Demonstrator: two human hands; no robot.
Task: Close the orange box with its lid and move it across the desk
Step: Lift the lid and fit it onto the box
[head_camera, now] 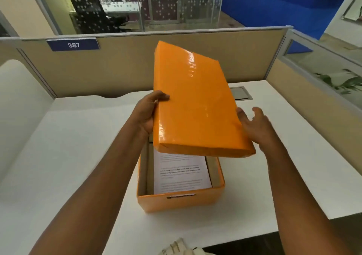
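The orange box (176, 203) stands uncovered on the white desk, near its front edge, with a printed sheet of paper (181, 175) lying inside. The glossy orange lid (193, 102) hangs above the box, tilted up toward the back, and hides the box's far half. My left hand (147, 112) grips the lid's left long edge, thumb on top. My right hand (254, 125) is at the lid's right edge, palm against the side, fingers spread and raised.
The white desk (78, 137) is bounded by beige partition walls at the back and right. A grey cable hatch (242, 93) is set into the desk behind the lid. A blue plate numbered 387 (72, 44) hangs on the back partition. Pale cloth (176, 248) shows at the bottom edge.
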